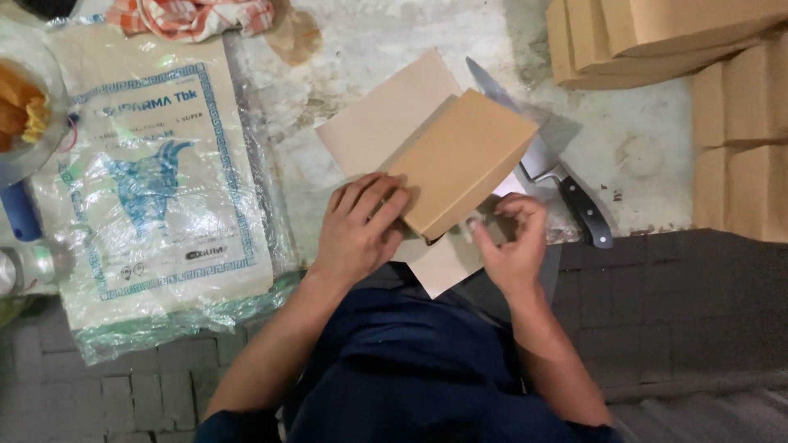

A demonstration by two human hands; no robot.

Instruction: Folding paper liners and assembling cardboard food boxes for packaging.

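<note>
A tan cardboard box (464, 160) rests tilted on a pale flat cardboard sheet (382, 119) in the middle of the head view. My left hand (359, 226) presses on the box's near left corner, fingers curled over its edge. My right hand (510, 238) pinches something small at the box's near right side, beside the sheet's lower corner; what it grips is too small to tell. A large kitchen knife (546, 168) with a black handle lies just behind the box, partly hidden by it.
A big clear plastic sack (156, 189) with blue print lies at left. Stacks of tan boxes (722, 90) fill the top right. A checked cloth (193, 16) sits at the top, a glass bowl (25, 107) with orange food at far left. Dark paving lies below.
</note>
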